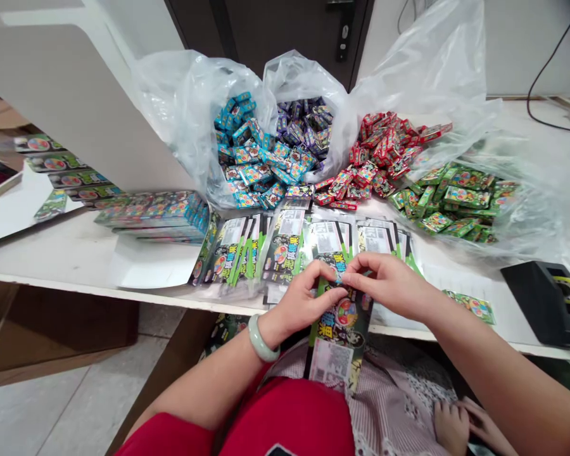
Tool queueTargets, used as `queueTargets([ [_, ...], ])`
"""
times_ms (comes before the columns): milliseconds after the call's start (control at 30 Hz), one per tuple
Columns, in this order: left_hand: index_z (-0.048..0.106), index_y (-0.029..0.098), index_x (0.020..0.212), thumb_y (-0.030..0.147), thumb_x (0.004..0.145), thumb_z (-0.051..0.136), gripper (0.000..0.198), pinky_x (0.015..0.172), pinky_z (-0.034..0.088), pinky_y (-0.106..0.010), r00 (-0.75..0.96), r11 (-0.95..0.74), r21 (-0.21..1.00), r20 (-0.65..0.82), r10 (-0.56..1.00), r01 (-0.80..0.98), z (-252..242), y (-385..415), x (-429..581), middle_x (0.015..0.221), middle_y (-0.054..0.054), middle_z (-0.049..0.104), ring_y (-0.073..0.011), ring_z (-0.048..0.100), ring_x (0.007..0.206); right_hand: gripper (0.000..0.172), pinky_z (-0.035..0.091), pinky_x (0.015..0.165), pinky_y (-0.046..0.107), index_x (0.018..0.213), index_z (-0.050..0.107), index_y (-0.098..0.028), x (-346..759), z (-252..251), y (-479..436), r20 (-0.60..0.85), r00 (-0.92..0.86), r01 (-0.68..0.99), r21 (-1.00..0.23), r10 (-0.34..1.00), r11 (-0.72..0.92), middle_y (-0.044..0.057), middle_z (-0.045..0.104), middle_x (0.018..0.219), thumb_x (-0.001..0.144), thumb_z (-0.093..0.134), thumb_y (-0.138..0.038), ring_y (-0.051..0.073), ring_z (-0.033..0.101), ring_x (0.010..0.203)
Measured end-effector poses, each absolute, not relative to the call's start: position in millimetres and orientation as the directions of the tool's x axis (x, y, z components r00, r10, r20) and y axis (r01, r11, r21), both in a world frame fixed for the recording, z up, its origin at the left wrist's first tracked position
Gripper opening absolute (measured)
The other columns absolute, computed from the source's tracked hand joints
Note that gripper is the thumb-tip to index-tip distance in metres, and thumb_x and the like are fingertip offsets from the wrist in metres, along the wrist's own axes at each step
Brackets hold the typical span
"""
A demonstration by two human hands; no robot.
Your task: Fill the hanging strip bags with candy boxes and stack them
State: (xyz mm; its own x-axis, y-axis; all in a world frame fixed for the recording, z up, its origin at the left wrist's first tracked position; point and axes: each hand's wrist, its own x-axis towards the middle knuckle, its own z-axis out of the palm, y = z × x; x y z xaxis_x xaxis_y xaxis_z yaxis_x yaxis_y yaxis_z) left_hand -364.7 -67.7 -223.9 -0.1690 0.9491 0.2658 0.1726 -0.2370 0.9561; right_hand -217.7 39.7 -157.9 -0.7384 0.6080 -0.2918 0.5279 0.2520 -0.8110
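While both hands pinch the top of a printed card strip (342,329) above the front edge of a white surface (76,253), most of the small packets lie loose beyond them. The left hand (308,297), with a pale jade bangle (263,339) at the wrist, and the right hand (384,285) meet at the strip's upper end, each grip closed on it between thumb and fingers. A small blue item shows at the fingertips, too hidden to identify. The strip is long, flat and glossy, printed black and green, and hangs toward the person's lap. Behind it, a row of similar strips (285,247) lies overlapping. Four heaps of small rectangular packets follow: blue packets (251,158) and purple packets (304,123) in gathered clear plastic bags (190,120), with red packets (380,152) and green packets (456,202) spread on thin film. Judged by these heaps, far more packets lie loose than the strips could show. At left stands a squared stack of boxes (156,215); at right, a black tape dispenser (536,304) with a yellow roll. Another person's hands (451,427) appear below the surface, lower right.
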Motion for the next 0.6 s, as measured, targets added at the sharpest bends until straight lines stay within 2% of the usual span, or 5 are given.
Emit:
queueTargets([
  [167,0.051,0.02,0.086,0.023,0.083,0.065,0.015,0.078,0.043,-0.029,-0.198,-0.237,0.954,0.272,0.942,0.186,-225.9,-67.4,-363.1,0.085,-0.001,0.055,-0.0138,0.054,0.082,0.017,0.039,0.054,0.026,0.069,0.06,-0.02,-220.5,-168.9,46.8,-0.355,-0.701,0.546,-0.825,0.618,0.147,0.001,0.061,0.064,0.077,0.064,-0.034,0.013,0.052,0.058],
  [267,0.052,0.02,0.088,0.023,0.082,0.066,0.017,0.08,0.043,-0.029,-0.243,-0.206,0.963,0.244,0.939,0.173,-227.4,-69.1,-362.8,0.087,-0.001,0.055,-0.014,0.053,0.084,0.02,0.036,0.053,0.023,0.069,0.058,-0.019,-221.4,-180.0,53.6,-0.468,-0.708,0.518,-0.853,0.529,-0.061,-0.001,0.058,0.062,0.072,0.068,-0.037,0.012,0.049,0.057],
  [433,0.049,0.022,0.106,0.036,0.072,0.078,0.047,0.079,0.046,-0.028,-0.176,0.024,0.962,-0.074,0.982,-0.274,-226.9,-87.3,-354.7,0.099,-0.002,0.058,-0.0148,0.058,0.087,0.029,0.043,0.057,0.022,0.074,0.057,-0.02,-224.8,-180.2,49.9,-0.642,-0.726,0.478,-0.729,0.247,-0.49,-0.003,0.058,0.068,0.063,0.075,-0.04,0.012,0.055,0.062],
  [533,0.055,0.018,0.097,0.048,0.068,0.08,0.048,0.079,0.048,-0.029,-0.002,0.133,0.914,-0.145,0.989,-0.384,-208.9,-105.7,-359.7,0.09,-0.002,0.061,-0.015,0.06,0.082,0.024,0.048,0.065,0.026,0.071,0.06,-0.02,-221.2,-175.7,45.9,-0.603,-0.794,0.493,-0.718,0.084,-0.491,0.0,0.06,0.071,0.065,0.074,-0.04,0.015,0.059,0.066],
  [600,0.057,0.017,0.09,0.052,0.07,0.077,0.044,0.077,0.05,-0.029,-0.03,0.054,0.95,-0.067,0.997,-0.308,-181.5,-119.4,-378.0,0.084,-0.002,0.061,-0.0148,0.06,0.079,0.022,0.05,0.069,0.032,0.074,0.065,-0.023,-213.6,-179.2,50.8,-0.589,-0.802,0.515,-0.767,0.102,-0.382,0.004,0.064,0.078,0.066,0.073,-0.042,0.02,0.063,0.072],
])
